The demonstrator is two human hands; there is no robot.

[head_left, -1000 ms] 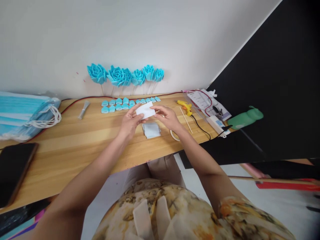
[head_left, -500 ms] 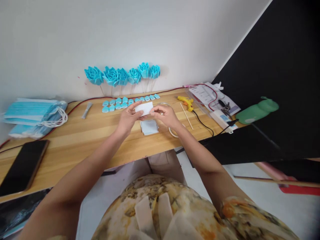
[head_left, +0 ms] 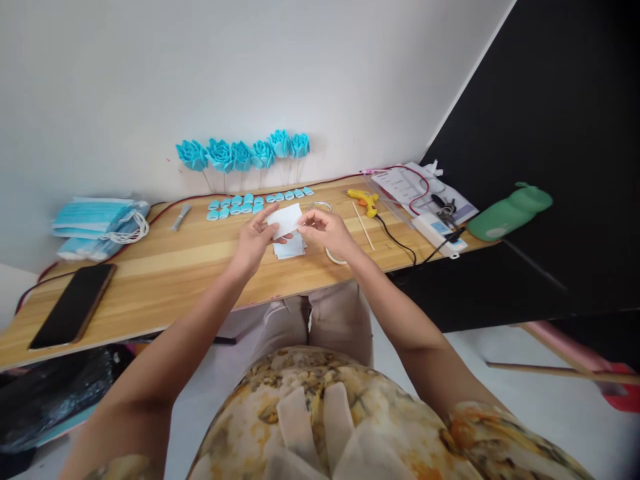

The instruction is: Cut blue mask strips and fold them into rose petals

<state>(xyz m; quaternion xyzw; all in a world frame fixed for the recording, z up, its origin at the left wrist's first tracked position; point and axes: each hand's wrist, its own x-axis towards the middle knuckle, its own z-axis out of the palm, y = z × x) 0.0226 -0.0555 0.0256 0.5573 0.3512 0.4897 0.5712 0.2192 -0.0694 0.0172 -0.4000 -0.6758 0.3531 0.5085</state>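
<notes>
Between my two hands is a small white rectangular piece (head_left: 285, 220), of fabric or paper, held up over the table. My left hand (head_left: 254, 239) pinches its left side, thumb in front and fingers behind. At its right edge, the thumb and fingertips of my right hand (head_left: 326, 232) are pressed together on it. Just below lies a stack of pale rectangular pieces (head_left: 290, 249), partly covered by the held one. Beside my right wrist is a roll of tape (head_left: 336, 258), partly hidden. Folded blue petal shapes (head_left: 246, 208) lie in two rows behind my hands.
Blue flowers on sticks (head_left: 220, 155) stand along the wall. To the right lie a yellow glue gun (head_left: 365, 200), a wooden stick (head_left: 363, 227), a power strip (head_left: 440, 233) and a green bottle (head_left: 510, 213). Face masks (head_left: 95, 219) and a phone (head_left: 74, 307) are at left.
The camera view has shifted slightly, so the table sits a little differently in frame. Both hands still hold the white piece, which is now tilted slightly more.
</notes>
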